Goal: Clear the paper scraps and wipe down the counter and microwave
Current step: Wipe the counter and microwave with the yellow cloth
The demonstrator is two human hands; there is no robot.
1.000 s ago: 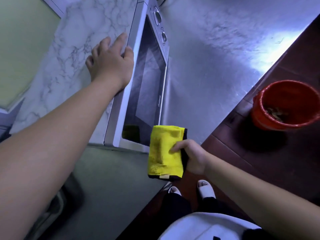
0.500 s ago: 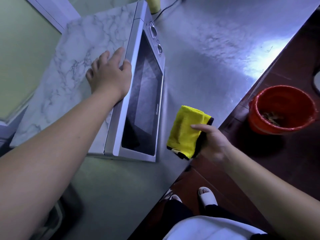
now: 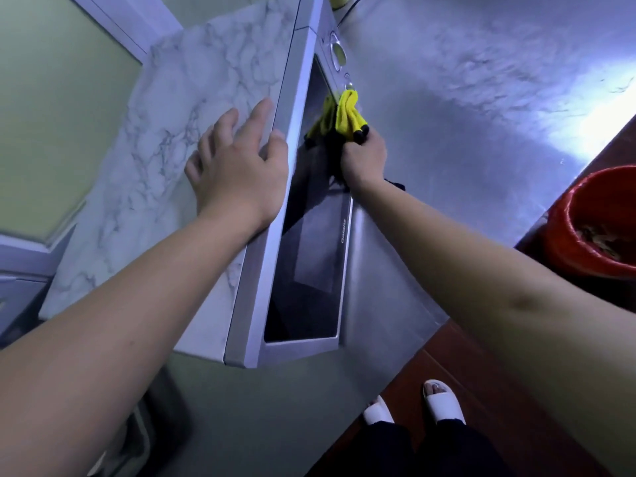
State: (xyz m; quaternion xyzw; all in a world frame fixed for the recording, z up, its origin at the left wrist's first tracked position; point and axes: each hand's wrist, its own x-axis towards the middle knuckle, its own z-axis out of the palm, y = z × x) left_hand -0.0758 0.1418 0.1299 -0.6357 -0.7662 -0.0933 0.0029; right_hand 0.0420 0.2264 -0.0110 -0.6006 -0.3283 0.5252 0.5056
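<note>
Yellow black-edged cloth (image 3: 347,113), bunched in the gripping right hand (image 3: 363,156), is pressing on the dark door of the silver microwave (image 3: 309,256); the left hand (image 3: 237,166) is lying spread on top.

steel counter (image 3: 464,108), microwave (image 3: 275,277) standing on it, red bucket (image 3: 592,228) on floor (image 3: 481,366)

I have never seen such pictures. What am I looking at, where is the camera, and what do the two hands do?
No machine here: a person wears a wide-angle camera on the head, so you look down from above. The left hand rests flat on the marble-patterned top of the microwave. The right hand grips a yellow cloth against its dark door, near the dials. The microwave stands on a steel counter. At the right, on the floor, stands a red bucket with scraps inside. Below are the person's white slippers.
</note>
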